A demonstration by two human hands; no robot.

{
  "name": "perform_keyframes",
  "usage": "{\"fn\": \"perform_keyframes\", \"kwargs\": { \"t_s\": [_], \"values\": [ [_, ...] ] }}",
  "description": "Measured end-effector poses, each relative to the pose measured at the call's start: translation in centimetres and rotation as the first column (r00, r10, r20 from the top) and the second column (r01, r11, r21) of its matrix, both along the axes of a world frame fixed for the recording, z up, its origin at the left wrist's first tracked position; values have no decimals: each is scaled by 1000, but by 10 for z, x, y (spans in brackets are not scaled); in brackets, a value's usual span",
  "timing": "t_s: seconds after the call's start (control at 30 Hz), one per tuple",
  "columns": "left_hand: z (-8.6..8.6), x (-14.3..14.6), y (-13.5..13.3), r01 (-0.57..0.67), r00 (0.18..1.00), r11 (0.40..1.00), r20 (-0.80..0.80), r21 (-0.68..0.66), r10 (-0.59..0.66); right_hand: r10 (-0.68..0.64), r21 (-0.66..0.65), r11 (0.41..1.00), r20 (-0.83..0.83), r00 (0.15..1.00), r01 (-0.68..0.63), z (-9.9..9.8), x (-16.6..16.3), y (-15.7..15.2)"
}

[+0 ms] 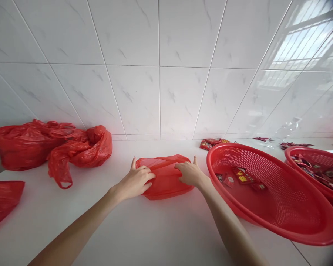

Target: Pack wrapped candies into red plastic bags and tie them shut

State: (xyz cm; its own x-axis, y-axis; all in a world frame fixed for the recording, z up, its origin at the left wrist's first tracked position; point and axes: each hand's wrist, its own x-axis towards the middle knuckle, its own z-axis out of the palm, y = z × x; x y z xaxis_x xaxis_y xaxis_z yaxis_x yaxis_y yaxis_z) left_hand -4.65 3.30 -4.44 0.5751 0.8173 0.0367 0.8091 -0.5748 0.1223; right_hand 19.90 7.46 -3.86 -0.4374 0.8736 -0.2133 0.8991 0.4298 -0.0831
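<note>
A small red mesh bag (164, 176) lies on the white counter (144, 229) in front of me. My left hand (134, 181) rests on its left side, fingers curled over the fabric and pinching it, thumb raised. My right hand (191, 173) grips the bag's right side the same way, thumb pointing up. Both hands hold the bag's upper edge between them. What is inside the bag does not show.
A large red perforated basket (277, 214) with a few small red packets stands at the right, a second basket (316, 162) behind it. Crumpled red plastic bags (52, 147) lie at the left, another red bag (1, 199) at the left edge. Loose packets (213, 143) lie by the tiled wall.
</note>
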Motion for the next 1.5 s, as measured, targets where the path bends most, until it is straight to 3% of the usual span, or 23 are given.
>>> {"fn": "perform_keyframes", "kwargs": {
  "t_s": [0.17, 0.4, 0.63, 1.0, 1.23, 1.37, 1.5],
  "values": [
    [-9, 8, 17, 33, 999, 997, 6, 70, -34, 24, -12, 1000, 16, 1000, -24, -16, -3, 9],
    [-38, -5, 44, -150, 984, 976, -121, -157, 132, -18, -120, 992, 68, 998, 26, -28, 0, 14],
    [-37, -14, 47, -197, 971, 937, -187, -289, 147, -45, -174, 983, 95, 994, 61, -22, -3, 9],
    [-38, -7, 31, -96, 994, 973, 36, -211, 106, -35, -164, 985, 111, 993, 53, -11, -4, 2],
    [-48, 4, 29, -86, 993, 955, 51, -284, 105, 15, -67, 998, 39, 999, -13, 8, -7, -13],
    [-48, 14, 30, -65, 995, 955, 58, -289, 86, 29, 11, 1000, -183, 983, -27, 36, 3, -31],
    [-43, 19, 29, -72, 993, 952, 66, -296, 96, -58, 91, 991, -405, 913, 103, 68, 41, -48]
  ]
}}
